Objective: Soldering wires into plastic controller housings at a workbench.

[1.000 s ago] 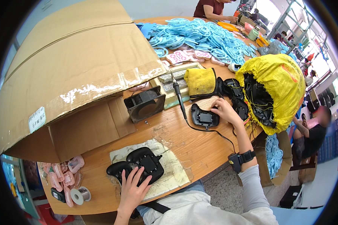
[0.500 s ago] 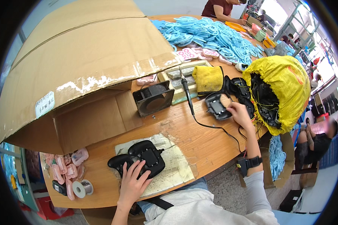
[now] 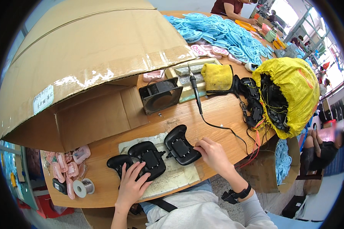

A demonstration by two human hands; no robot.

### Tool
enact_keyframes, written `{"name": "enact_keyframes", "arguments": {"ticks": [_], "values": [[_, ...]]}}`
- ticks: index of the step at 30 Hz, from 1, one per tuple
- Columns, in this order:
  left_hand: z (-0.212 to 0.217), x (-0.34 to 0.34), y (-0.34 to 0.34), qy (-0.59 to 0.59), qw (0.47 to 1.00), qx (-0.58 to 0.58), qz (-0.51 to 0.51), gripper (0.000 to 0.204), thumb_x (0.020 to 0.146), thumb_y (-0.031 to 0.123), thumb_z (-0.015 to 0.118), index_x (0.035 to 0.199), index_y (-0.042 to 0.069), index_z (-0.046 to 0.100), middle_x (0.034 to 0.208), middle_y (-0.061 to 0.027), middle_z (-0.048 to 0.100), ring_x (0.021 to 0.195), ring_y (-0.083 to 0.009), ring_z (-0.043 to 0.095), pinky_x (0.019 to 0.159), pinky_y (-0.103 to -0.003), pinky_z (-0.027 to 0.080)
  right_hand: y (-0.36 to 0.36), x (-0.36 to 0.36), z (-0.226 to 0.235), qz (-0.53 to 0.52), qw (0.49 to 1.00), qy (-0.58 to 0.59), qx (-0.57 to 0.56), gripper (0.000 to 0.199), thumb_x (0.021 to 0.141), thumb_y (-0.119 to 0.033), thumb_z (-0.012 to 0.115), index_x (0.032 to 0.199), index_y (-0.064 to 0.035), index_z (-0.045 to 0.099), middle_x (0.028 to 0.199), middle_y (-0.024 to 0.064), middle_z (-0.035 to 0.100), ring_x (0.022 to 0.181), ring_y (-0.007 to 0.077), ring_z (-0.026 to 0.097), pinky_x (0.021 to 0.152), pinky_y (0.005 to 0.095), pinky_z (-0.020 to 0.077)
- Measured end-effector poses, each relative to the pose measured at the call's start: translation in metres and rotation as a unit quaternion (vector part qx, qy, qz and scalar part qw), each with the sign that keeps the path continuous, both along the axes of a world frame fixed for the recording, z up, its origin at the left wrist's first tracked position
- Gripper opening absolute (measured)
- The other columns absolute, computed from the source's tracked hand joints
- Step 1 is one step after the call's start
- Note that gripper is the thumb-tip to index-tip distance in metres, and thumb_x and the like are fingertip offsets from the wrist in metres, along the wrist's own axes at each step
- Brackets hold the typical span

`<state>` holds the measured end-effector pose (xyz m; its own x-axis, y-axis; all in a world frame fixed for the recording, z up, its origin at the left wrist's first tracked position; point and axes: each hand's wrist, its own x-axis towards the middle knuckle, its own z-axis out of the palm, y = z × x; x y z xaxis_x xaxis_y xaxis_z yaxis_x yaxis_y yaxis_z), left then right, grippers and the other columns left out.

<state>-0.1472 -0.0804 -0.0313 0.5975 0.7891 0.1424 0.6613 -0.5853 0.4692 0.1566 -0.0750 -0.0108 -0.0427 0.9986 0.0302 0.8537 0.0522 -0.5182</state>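
Note:
A black curved plastic housing [image 3: 180,143], with a dark square block on its middle, stands at the right edge of a stained pale mat [image 3: 183,176]. The fingertips of my right hand [image 3: 215,154] pinch its right-hand end. Just left of it on the mat lies a second black housing [image 3: 152,159] of similar shape, and beside that another black rounded piece [image 3: 118,162]. My left hand [image 3: 131,186] lies over these two with its fingers spread, covering their lower parts. More black housings [image 3: 255,110] with wires lie by the yellow woven bag [image 3: 305,84].
A soldering iron [image 3: 195,89] leans near a yellow cloth [image 3: 218,79], its cord crossing the table. A fan [image 3: 161,98] stands beside a large cardboard box [image 3: 88,42]. Left are pink parts [image 3: 72,169] and a wire spool [image 3: 78,188]. Blue pieces [image 3: 221,34] pile up behind; a person sits beyond.
My right hand has brought a black housing from beside the yellow bag to the mat's right edge. My left hand has stayed on the other black pieces.

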Motion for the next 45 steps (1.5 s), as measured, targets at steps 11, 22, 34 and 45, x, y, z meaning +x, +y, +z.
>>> {"name": "enact_keyframes", "arguments": {"ticks": [11,22,34,45], "values": [[0.0,0.0,-0.001,-0.012,1.0,-0.012,0.004,0.025,0.072,0.019,0.074,0.092,0.009,0.065,0.127,-0.0097,0.051,0.121,-0.0305,0.044,0.106,-0.056,0.026,-0.001,0.012,0.0,0.061,0.997,-0.024,0.038,0.019,0.07,0.001,0.058,0.087,-0.0048,0.063,0.093,0.0089,0.055,0.091,0.0273,0.056,0.077,0.0369,0.0477],[0.003,-0.006,0.004,0.0,1.0,-0.021,-0.02,0.024,0.074,0.021,0.072,0.095,0.011,0.065,0.127,-0.0089,0.051,0.12,-0.0285,0.045,0.105,-0.055,0.027,0.042,-0.022,-0.004,0.281,0.95,-0.095,0.1,0.013,0.071,-0.01,0.057,0.08,-0.0043,0.065,0.097,0.0083,0.054,0.097,0.0233,0.053,0.081,0.0335,0.0459],[-0.002,-0.006,0.005,-0.016,0.999,-0.023,-0.016,0.026,0.072,0.021,0.073,0.094,0.011,0.065,0.127,-0.0092,0.051,0.119,-0.0298,0.046,0.105,-0.056,0.027,-0.033,-0.02,0.016,-0.056,0.994,-0.047,-0.076,0.06,0.081,-0.027,0.067,0.131,-0.0066,0.041,0.101,0.0173,0.049,0.089,0.0348,0.056,0.074,0.041,0.0483],[-0.001,-0.004,0.005,-0.009,0.999,-0.039,-0.016,0.026,0.068,0.019,0.075,0.092,0.01,0.068,0.126,-0.0101,0.051,0.12,-0.031,0.044,0.105,-0.056,0.027,0.033,-0.048,-0.019,-0.025,0.995,0.099,0.01,0.046,0.081,-0.009,0.065,0.123,-0.0042,0.046,0.103,0.0193,0.051,0.091,0.0394,0.056,0.075,0.0419,0.0477]]}}
